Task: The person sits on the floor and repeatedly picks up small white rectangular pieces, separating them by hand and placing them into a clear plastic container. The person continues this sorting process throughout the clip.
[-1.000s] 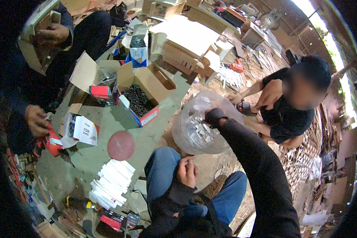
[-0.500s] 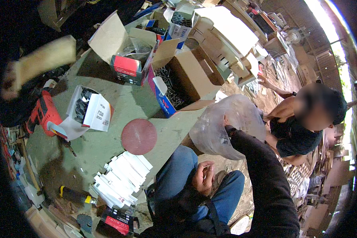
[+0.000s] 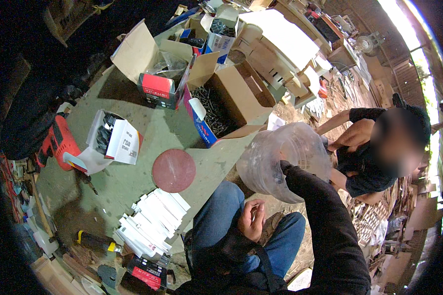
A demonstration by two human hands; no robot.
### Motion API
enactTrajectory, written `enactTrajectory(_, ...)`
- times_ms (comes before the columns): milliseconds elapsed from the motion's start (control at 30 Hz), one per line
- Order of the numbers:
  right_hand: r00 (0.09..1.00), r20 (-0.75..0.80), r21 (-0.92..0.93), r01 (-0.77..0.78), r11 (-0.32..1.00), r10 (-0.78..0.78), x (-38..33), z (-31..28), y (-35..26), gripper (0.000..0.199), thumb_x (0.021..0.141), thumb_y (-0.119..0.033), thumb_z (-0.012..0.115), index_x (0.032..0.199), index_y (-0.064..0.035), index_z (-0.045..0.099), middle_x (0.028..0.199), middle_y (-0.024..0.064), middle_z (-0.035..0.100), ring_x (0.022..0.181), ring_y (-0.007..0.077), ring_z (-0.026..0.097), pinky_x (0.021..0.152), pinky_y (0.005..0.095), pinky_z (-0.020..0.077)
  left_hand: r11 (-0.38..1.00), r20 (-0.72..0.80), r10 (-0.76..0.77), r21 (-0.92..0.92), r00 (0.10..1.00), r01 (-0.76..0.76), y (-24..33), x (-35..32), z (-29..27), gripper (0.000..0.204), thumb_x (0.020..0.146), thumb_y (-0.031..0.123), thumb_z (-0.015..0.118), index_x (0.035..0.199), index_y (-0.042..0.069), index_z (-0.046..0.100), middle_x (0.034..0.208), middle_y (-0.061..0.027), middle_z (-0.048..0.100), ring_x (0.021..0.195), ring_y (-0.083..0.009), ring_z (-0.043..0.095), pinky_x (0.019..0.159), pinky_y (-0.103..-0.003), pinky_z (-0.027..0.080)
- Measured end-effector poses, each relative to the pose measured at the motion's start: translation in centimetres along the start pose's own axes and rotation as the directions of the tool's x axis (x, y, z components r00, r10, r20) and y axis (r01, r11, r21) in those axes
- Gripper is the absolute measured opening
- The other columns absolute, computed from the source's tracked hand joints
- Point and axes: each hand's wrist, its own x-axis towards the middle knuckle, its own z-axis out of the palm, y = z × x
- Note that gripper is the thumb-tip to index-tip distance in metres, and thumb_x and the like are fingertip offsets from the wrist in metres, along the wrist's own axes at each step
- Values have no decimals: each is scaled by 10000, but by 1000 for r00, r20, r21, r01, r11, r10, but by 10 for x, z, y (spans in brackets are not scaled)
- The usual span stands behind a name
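Observation:
My right forearm reaches into a clear, cloudy plastic tub (image 3: 305, 140) beside the table's right edge. Inside it, my right hand (image 3: 283, 164) is mostly hidden, and its fingers cannot be made out. My left hand (image 3: 251, 220) rests between my knees in blue jeans, fingers loosely curled and nothing visible in it. Close to the tub, an open cardboard box of screws (image 3: 209, 110) stands on the green table. A dark red sanding disc (image 3: 174, 170) lies nearer to me, above a stack of white strips (image 3: 152, 221).
On the green table (image 3: 128, 179) are a red drill (image 3: 61, 142), a small white box of black pieces (image 3: 123, 142) and a red-fronted carton (image 3: 157, 88). A yellow-and-black tool (image 3: 98, 242) lies at the lower left. Another person (image 3: 369, 152) crouches at the right beside a wooden piece (image 3: 275, 44).
My right hand has gone deeper into the tub, its fingers now out of sight. The other person's arm has drawn back from the wooden piece. A blurred wooden block at the far left has moved away.

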Motion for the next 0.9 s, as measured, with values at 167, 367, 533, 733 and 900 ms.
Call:
enactTrajectory(167, 998, -34, 128, -42, 991, 46, 5, 1, -9, 329, 833, -241, 472, 1086, -31, 485, 958, 233, 573, 867, 389, 570, 760, 469, 448, 998, -18, 49, 25, 999, -49, 2, 1, 2, 199, 923, 225, 485, 1051, 72, 478, 600, 14, 433, 498, -49, 375, 442, -203, 297)
enactTrajectory(367, 994, 75, -67, 87, 994, -82, -9, -32, -16, 305, 800, -285, 542, 983, -42, 517, 912, 221, 594, 865, 396, 583, 759, 468, 458, 991, -15, -136, 0, 991, 136, 9, 3, 2, 184, 938, 207, 454, 1047, 59, 461, 658, 3, 444, 567, -67, 425, 519, -218, 379)
enactTrajectory(533, 986, 21, -39, 167, 985, -167, 2, 1, -5, 459, 719, -309, 644, 1066, -64, 469, 982, 228, 534, 952, 399, 554, 789, 466, 456, 993, -3, -120, 20, 993, 120, 15, 2, 3, 181, 938, 213, 455, 1045, 67, 469, 661, 5, 440, 558, -59, 416, 488, -208, 365)
enactTrajectory(733, 987, -96, 46, -125, 991, 129, 24, 57, 10, 500, 766, -282, 595, 1166, -48, 409, 1056, 259, 507, 961, 399, 555, 813, 462, 459, 997, -1, -58, 44, 998, 58, 10, 2, 1, 192, 938, 223, 458, 1048, 67, 472, 646, 11, 436, 543, -55, 403, 478, -204, 347)
enactTrajectory(900, 986, -66, 67, -149, 987, 154, 14, 52, 12, 454, 742, -288, 626, 1097, -49, 473, 988, 231, 553, 926, 366, 580, 797, 438, 473, 998, 11, -62, 15, 998, 62, 8, 3, 0, 184, 938, 216, 457, 1053, 74, 472, 637, 11, 440, 530, -54, 394, 459, -204, 329)
